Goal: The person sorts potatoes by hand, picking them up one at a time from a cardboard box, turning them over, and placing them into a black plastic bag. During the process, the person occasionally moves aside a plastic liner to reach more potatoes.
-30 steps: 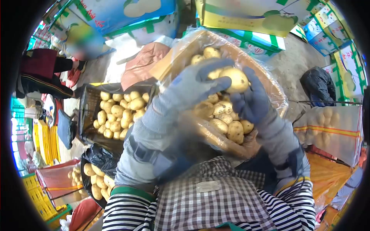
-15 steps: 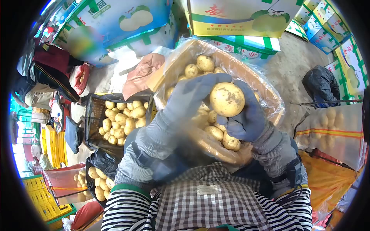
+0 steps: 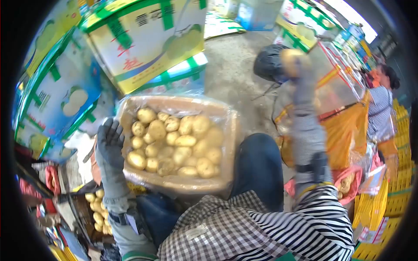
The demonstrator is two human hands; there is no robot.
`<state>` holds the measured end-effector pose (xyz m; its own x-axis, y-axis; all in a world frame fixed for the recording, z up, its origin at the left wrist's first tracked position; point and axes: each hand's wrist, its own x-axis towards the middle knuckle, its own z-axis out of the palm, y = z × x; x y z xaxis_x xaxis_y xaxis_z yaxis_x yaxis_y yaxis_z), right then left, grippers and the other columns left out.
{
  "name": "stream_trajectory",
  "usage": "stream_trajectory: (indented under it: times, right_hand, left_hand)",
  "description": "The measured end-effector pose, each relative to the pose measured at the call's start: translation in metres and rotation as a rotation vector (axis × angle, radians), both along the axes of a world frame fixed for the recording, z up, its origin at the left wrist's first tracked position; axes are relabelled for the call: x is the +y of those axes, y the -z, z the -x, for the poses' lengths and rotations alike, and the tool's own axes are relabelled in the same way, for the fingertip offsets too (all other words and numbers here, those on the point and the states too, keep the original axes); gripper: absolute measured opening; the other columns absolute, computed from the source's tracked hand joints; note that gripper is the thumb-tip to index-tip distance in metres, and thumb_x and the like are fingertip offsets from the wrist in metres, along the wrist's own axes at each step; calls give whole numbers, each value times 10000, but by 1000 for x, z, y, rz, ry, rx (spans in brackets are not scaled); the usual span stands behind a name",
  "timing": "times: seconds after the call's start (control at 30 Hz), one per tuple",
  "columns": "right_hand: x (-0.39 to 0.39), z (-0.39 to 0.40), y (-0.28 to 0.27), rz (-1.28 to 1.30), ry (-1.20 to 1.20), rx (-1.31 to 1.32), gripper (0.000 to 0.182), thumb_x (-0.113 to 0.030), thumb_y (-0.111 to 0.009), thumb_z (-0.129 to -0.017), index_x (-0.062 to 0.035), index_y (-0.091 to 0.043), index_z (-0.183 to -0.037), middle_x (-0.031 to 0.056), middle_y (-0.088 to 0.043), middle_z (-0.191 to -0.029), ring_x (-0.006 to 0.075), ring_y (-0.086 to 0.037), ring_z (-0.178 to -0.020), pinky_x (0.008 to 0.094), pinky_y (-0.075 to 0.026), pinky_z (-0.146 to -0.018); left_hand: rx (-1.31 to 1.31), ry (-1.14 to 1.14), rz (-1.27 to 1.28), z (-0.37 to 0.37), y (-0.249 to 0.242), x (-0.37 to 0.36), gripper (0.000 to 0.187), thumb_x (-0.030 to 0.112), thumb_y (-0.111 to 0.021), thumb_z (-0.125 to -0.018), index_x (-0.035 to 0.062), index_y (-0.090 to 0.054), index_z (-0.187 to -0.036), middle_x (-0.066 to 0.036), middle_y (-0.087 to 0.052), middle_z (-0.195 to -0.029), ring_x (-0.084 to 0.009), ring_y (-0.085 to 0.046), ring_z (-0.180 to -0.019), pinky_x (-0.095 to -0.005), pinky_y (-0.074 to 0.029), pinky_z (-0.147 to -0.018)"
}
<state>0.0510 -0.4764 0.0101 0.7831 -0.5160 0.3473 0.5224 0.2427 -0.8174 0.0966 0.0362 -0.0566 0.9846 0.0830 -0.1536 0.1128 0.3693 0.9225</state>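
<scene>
The potato (image 3: 294, 61) has gone from above the carton, where both hands had it, out to the person's right, while the left hand has drawn back to the carton's left side and the whole view has swung to the right. The potato now sits at the fingertips of the right hand (image 3: 303, 82), held away from the body; the fingers look closed on it, though blur hides how tightly. It shows beside a black bag (image 3: 267, 63) on the floor, with a mesh bag (image 3: 333, 87) right of the hand. The left hand (image 3: 110, 140) holds nothing, its fingers extended and loosely parted, just beside the carton (image 3: 234, 150); whether it touches the wall I cannot tell. Inside the plastic-lined carton lie many potatoes (image 3: 183, 141), some blurred. More potatoes fill a dark crate (image 3: 78, 211) at lower left. Past the carton stand fruit boxes (image 3: 152, 48) taped in green. At far right, near yellow crates (image 3: 398, 174), is another person (image 3: 379, 111) in a striped top.
</scene>
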Motion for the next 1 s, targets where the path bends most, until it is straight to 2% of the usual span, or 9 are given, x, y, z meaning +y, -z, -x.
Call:
stream_trajectory:
  times: [0.13,0.27,0.37,0.53,0.6,0.67,0.77,0.8,1.0]
  right_hand:
    - [-185,38,-24,748,626,440,312,-243,-613,-934,-62,-593,-1187,68,-621,-1093,189,-616,-1029,327,-516,-832]
    - [-245,36,-17,1399,839,943,290,-182,-606,-932,-59,-603,-1195,69,-625,-1132,185,-608,-1056,320,-499,-880]
    - [-163,-15,3,1440,617,603,282,-137,-600,-930,-57,-611,-1200,70,-629,-1161,183,-603,-1076,315,-486,-916]
    - [109,-76,100,1158,-358,419,284,-61,-591,-927,-52,-623,-1209,71,-634,-1209,179,-594,-1110,306,-464,-976]
    - [206,-83,156,1224,-523,466,513,-311,-701,-871,-17,-565,-1269,138,-705,-1009,225,-662,-973,341,-504,-885]
    - [274,-104,226,1363,-534,295,445,-239,-634,-912,-26,-547,-1293,108,-637,-1149,203,-607,-1053,315,-473,-930]
    - [368,-131,255,1238,-592,418,552,-308,-634,-912,22,-495,-1332,175,-616,-1249,284,-579,-1159,380,-457,-983]
    - [367,-187,355,1250,-503,182,559,-336,-616,-937,21,-491,-1349,169,-599,-1266,278,-566,-1164,351,-446,-998]
    - [403,-178,301,1056,-662,490,352,-316,-613,-948,-69,-565,-1194,45,-562,-915,159,-520,-782,280,-418,-674]
  left_hand:
    - [-171,-17,216,1,-2,37,513,409,-497,-994,41,-524,-1350,-126,-570,-1344,-265,-549,-1213,-407,-408,-1060]
    - [-174,-181,273,2,-30,58,437,357,-523,-986,32,-580,-1272,-119,-659,-1199,-256,-621,-1096,-377,-482,-953]
    - [-146,-390,326,5,-43,58,391,322,-510,-986,30,-592,-1233,-101,-675,-1139,-232,-647,-1010,-355,-503,-888]
    - [-160,-340,390,0,-33,58,308,363,-514,-981,70,-549,-1070,-19,-630,-905,-127,-589,-742,-213,-455,-591]
    - [-166,-226,448,0,-30,64,222,324,-580,-957,103,-597,-954,-1,-621,-861,-113,-584,-721,-192,-444,-597]
    - [-186,-293,539,-28,16,64,140,276,-607,-936,137,-622,-946,1,-618,-846,-127,-594,-806,-283,-489,-679]
    - [-235,-237,715,-38,24,63,166,303,-576,-942,140,-607,-940,13,-581,-793,-122,-544,-702,-279,-446,-598]
    - [-236,-171,802,-40,26,63,175,312,-566,-944,141,-601,-938,17,-569,-775,-121,-527,-668,-277,-431,-570]
    - [-241,124,1008,-60,50,57,182,311,-556,-945,133,-595,-952,33,-521,-698,-112,-471,-529,-263,-371,-449]
